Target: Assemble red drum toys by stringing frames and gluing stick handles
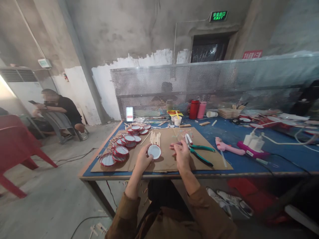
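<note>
My left hand (pixel 144 158) grips a small red-rimmed drum (pixel 154 152) by its left edge, its pale round face turned up. My right hand (pixel 181 153) hovers over the cardboard sheet (pixel 164 166), fingers loosely bent and apart, with nothing plain between them. Just right of it lie pliers (pixel 202 153) with green and black handles. Beyond the held drum is a bundle of flat wooden sticks (pixel 156 138). Many similar red-rimmed drums (pixel 121 151), with thin sticks on them, are heaped along the sheet's left side.
A pink glue gun (pixel 230 147) and a purple power strip (pixel 253 151) with white plugs and cables lie on the right. Along the back stand a phone (pixel 129 114), a paper cup (pixel 177 120), and a red bottle (pixel 193 109). A person (pixel 62 109) sits at far left.
</note>
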Motion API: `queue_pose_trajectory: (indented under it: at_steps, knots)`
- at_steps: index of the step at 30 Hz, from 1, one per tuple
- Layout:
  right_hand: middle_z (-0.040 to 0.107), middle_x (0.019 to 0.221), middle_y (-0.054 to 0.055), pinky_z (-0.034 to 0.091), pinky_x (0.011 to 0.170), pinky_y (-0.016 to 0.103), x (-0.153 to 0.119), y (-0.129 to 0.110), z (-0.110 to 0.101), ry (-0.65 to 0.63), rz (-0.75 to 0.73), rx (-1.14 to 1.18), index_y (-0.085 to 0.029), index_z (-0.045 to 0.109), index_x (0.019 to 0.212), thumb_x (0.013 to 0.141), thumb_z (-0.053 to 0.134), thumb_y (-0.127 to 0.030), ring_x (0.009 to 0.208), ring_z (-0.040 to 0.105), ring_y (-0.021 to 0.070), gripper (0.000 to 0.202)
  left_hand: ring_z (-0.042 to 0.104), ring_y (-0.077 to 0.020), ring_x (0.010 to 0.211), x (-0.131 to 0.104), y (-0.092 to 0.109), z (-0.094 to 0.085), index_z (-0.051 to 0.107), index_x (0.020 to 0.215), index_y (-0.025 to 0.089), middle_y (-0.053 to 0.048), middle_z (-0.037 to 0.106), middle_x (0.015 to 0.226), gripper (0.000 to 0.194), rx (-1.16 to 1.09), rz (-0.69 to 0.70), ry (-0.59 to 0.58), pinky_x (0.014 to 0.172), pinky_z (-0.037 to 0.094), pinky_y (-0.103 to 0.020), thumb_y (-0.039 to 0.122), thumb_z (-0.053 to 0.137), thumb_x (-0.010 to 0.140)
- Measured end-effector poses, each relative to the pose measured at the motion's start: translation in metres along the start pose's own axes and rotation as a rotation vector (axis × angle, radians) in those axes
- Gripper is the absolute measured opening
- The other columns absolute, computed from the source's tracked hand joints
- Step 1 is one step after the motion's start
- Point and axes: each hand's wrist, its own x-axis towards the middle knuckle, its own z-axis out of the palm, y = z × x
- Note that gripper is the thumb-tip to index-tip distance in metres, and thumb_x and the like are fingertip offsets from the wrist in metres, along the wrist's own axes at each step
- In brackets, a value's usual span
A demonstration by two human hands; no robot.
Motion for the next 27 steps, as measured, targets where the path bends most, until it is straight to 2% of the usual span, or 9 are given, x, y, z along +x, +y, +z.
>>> queue_pose_trajectory:
  at_steps: [3, 5, 9, 13, 15, 18, 21, 24, 27]
  knots:
    - [0.066, 0.067, 0.002, 0.041, 0.036, 0.018, -0.009, 0.002, -0.001, -0.231, 0.008, -0.141, -0.013, 0.057, 0.106, 0.069, 0.058, -0.039, 0.054, 0.060, 0.0144, 0.045, 0.055, -0.0222, 0.107, -0.001, 0.002, -0.001, 0.055, 0.121, 0.015, -0.012, 0.059, 0.120, 0.062, 0.028, 0.022, 0.016, 0.088, 0.046, -0.035, 0.004, 0.050, 0.061]
    - [0.063, 0.062, 0.001, 0.043, 0.037, 0.018, -0.013, 0.001, 0.000, -0.321, 0.002, -0.185, -0.013, 0.061, 0.095, 0.070, 0.058, -0.041, 0.052, 0.059, 0.0136, 0.037, 0.054, -0.0218, 0.108, -0.001, 0.004, -0.001, 0.056, 0.121, 0.015, -0.012, 0.059, 0.120, 0.062, 0.026, 0.025, 0.028, 0.087, 0.047, -0.033, 0.003, 0.049, 0.060]
    - [0.065, 0.067, 0.003, 0.043, 0.038, 0.019, -0.017, -0.003, 0.001, -0.341, -0.024, -0.217, -0.015, 0.064, 0.084, 0.073, 0.057, -0.045, 0.052, 0.058, 0.0129, 0.033, 0.056, -0.0196, 0.105, -0.002, 0.004, 0.000, 0.056, 0.120, 0.016, -0.011, 0.059, 0.120, 0.061, -0.017, 0.000, 0.037, 0.081, 0.049, -0.029, 0.002, 0.047, 0.061]
    - [0.061, 0.055, 0.000, 0.043, 0.041, 0.020, -0.019, -0.005, 0.003, -0.407, -0.076, -0.301, -0.017, 0.066, 0.081, 0.076, 0.057, -0.045, 0.047, 0.057, 0.0133, 0.029, 0.057, -0.0179, 0.100, -0.003, 0.002, 0.001, 0.055, 0.121, 0.015, -0.011, 0.059, 0.119, 0.060, -0.034, 0.000, 0.023, 0.081, 0.050, -0.029, 0.003, 0.046, 0.062]
    - [0.063, 0.056, 0.000, 0.044, 0.044, 0.021, -0.020, -0.006, 0.006, -0.438, -0.097, -0.326, -0.018, 0.067, 0.080, 0.076, 0.059, -0.042, 0.045, 0.056, 0.0125, 0.025, 0.058, -0.0173, 0.098, -0.004, 0.000, 0.000, 0.054, 0.122, 0.015, -0.011, 0.059, 0.120, 0.060, -0.061, 0.001, 0.006, 0.081, 0.050, -0.029, 0.003, 0.046, 0.064]
    - [0.068, 0.065, 0.000, 0.044, 0.046, 0.022, -0.022, -0.007, 0.009, -0.492, -0.071, -0.285, -0.019, 0.068, 0.081, 0.075, 0.061, -0.039, 0.043, 0.055, 0.0117, 0.022, 0.057, -0.0172, 0.101, -0.006, 0.001, -0.001, 0.053, 0.123, 0.016, -0.010, 0.057, 0.122, 0.062, -0.103, 0.020, -0.028, 0.083, 0.050, -0.029, 0.003, 0.045, 0.063]
    - [0.066, 0.061, -0.001, 0.043, 0.044, 0.022, -0.024, -0.007, 0.011, -0.554, -0.019, -0.241, -0.019, 0.069, 0.079, 0.072, 0.062, -0.038, 0.043, 0.055, 0.0120, 0.022, 0.055, -0.0178, 0.107, -0.008, 0.005, -0.002, 0.055, 0.121, 0.018, -0.009, 0.057, 0.123, 0.063, -0.102, 0.055, -0.058, 0.083, 0.050, -0.027, 0.001, 0.044, 0.062]
    - [0.064, 0.057, -0.002, 0.043, 0.043, 0.021, -0.027, -0.003, 0.012, -0.525, -0.001, -0.235, -0.018, 0.066, 0.073, 0.072, 0.061, -0.035, 0.043, 0.056, 0.0119, 0.018, 0.057, -0.0169, 0.099, -0.008, 0.011, -0.002, 0.052, 0.123, 0.017, -0.011, 0.057, 0.119, 0.059, -0.130, 0.025, -0.035, 0.076, 0.052, -0.026, 0.004, 0.048, 0.066]
    - [0.062, 0.052, -0.002, 0.039, 0.036, 0.019, -0.024, 0.001, 0.017, -0.425, 0.065, -0.150, -0.017, 0.062, 0.070, 0.070, 0.062, -0.033, 0.040, 0.056, 0.0120, 0.016, 0.060, -0.0138, 0.081, -0.007, 0.013, -0.001, 0.045, 0.126, 0.017, -0.010, 0.057, 0.110, 0.053, -0.251, -0.088, 0.008, 0.060, 0.053, -0.023, 0.019, 0.055, 0.074]
